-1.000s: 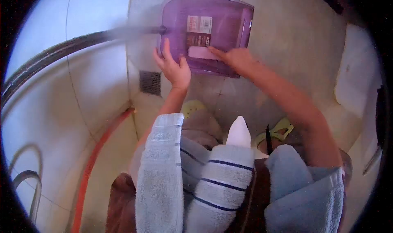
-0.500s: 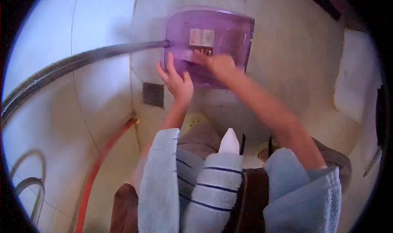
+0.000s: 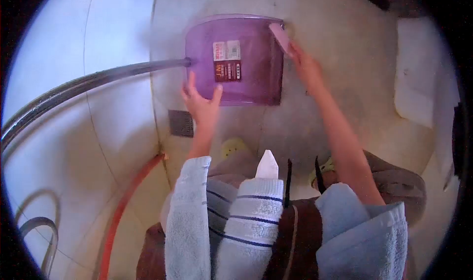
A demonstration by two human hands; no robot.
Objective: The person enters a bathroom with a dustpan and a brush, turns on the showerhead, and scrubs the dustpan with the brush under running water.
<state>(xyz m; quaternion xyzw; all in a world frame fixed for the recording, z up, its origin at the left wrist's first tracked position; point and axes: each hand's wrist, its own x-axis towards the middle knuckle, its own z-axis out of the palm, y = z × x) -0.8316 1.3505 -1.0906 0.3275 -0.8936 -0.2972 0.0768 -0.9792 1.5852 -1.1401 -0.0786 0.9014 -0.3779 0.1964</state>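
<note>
What looks like a dustpan (image 3: 256,78) of translucent purple plastic lies on the floor, with a printed label on its middle. A long metal pole (image 3: 98,78) meets its left edge. My left hand (image 3: 201,105) is at the pan's lower left corner, fingers and thumb spread, apparently resting on the plastic. At the upper right corner, my right hand (image 3: 306,68) is closed on a pale, flat, strip-like thing (image 3: 280,36) whose kind I cannot make out. One end of it touches or overlaps the pan's right edge.
A square floor drain (image 3: 181,123) lies left of my left wrist. Along the tiled wall run a red hose (image 3: 120,206) and a curved metal pipe (image 3: 42,223). A white block-like fixture (image 3: 416,73) stands at right. My yellow-green shoes (image 3: 234,148) are below the pan.
My right hand has moved from the pan's middle to its upper right corner, uncovering the label. The left hand stays at the lower left corner. The view has shifted slightly.
</note>
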